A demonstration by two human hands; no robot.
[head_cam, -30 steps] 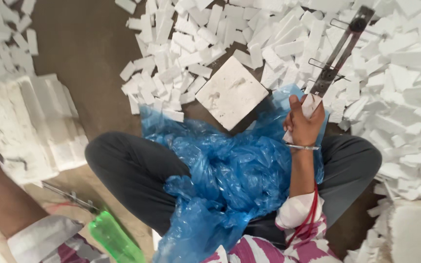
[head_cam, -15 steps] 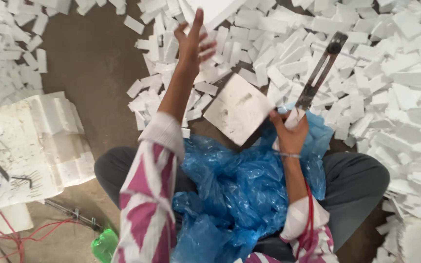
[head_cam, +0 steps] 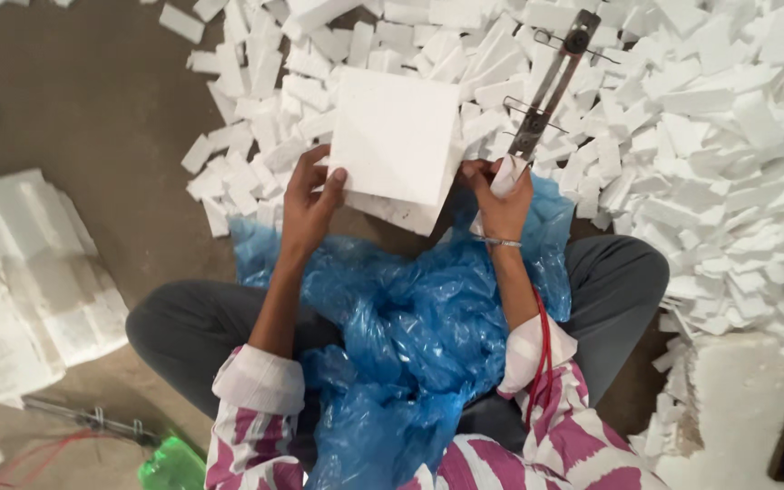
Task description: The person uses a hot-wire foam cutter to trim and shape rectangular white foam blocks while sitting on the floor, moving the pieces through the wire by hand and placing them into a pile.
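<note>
Two hands on task: left hand [head_cam: 308, 201] grips the square foam slab [head_cam: 396, 136] – right hand [head_cam: 499, 195] clenches the cutter frame [head_cam: 548, 83], angled up-right.

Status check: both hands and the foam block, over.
Left hand grips square white foam block. Right hand holds metal cutter frame. Foam scraps piled around.

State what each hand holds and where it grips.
Left hand grips the white foam block at its lower left edge. Right hand holds the metal cutting tool by its wrapped lower end.
</note>
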